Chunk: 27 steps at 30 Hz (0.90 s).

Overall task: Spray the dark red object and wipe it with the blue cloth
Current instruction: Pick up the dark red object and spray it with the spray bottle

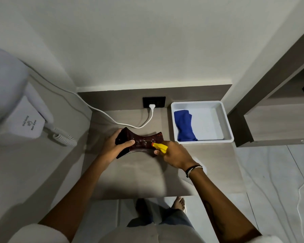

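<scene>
The dark red object [144,142], glossy and narrow at its waist, is held over the middle of the grey counter [140,179]. My left hand [116,145] grips its left end. My right hand [175,155] holds a spray bottle by its yellow nozzle [159,147], which points at the object's right part; the bottle's pale body [200,170] shows partly behind my wrist. The blue cloth [184,126] lies crumpled in a white tray [226,123] at the counter's back right.
A white cable [112,120] runs from a black wall socket [154,102] across the counter's back to a wall-mounted hair dryer [19,113] on the left. A wooden shelf unit [277,123] stands at the right. My bare feet [178,202] show below the counter edge.
</scene>
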Motion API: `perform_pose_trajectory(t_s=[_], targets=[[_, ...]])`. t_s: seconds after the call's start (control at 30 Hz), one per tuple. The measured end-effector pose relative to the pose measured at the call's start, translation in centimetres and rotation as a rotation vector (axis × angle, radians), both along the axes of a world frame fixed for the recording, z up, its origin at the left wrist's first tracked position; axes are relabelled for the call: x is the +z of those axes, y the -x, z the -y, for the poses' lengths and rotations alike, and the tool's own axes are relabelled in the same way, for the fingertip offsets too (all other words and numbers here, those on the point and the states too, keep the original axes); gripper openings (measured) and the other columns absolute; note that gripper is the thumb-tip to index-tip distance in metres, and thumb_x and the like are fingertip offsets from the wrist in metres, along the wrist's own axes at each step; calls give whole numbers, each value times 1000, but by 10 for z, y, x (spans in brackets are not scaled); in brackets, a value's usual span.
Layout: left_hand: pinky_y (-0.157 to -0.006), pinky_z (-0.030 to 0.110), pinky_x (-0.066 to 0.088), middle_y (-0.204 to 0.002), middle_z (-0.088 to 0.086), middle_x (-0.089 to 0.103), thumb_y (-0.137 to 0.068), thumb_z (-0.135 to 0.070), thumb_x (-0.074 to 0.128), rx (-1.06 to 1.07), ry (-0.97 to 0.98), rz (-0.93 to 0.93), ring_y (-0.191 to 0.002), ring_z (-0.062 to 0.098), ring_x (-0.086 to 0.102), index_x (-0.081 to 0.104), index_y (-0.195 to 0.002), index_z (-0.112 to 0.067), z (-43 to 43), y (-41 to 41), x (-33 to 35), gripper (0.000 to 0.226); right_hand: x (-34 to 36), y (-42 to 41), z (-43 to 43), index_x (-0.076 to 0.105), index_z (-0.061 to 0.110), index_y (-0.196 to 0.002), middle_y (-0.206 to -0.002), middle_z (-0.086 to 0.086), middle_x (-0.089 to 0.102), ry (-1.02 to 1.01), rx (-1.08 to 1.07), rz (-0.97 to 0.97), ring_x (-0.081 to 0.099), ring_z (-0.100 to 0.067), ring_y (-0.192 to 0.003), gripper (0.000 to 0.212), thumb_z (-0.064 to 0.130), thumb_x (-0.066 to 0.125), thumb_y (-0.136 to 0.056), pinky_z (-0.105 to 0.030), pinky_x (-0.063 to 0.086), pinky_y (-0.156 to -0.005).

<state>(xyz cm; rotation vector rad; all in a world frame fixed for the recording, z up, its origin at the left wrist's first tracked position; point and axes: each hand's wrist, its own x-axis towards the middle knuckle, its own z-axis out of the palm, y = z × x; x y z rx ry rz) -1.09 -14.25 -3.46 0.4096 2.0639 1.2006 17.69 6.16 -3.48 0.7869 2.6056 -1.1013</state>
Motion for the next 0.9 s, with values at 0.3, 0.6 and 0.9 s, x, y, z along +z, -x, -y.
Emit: perform_pose_trajectory(t_s=[0.3, 0.6, 0.9], targets=[[-92, 41, 61, -112, -9, 76, -46, -48, 104, -206, 70, -301, -106, 9, 73, 69, -113, -36, 5, 7, -2, 76, -5, -12, -10, 68, 15, -107, -98, -10, 77, 72, -2, -101, 68, -28, -85, 33, 47, 69, -100, -37, 49, -70], [-72, 32, 61, -75, -9, 82, -49, -79, 86, 163, 204, 2, -74, 13, 80, 81, -86, -23, -12, 10, 14, 67, 12, 1, 12, 70, 20, -109, -105, -8, 77, 60, 124, -237, 72, -31, -96, 36, 54, 66, -100, -36, 51, -76], [-72, 29, 61, -85, -8, 84, -50, -68, 89, 124, 151, 22, -81, 14, 81, 79, -99, -25, -15, 8, 12, 66, 6, 1, 2, 67, 21, -128, -120, -15, 77, -65, 9, -79, 72, -38, -108, 56, 67, 58, -98, -46, 60, -91]])
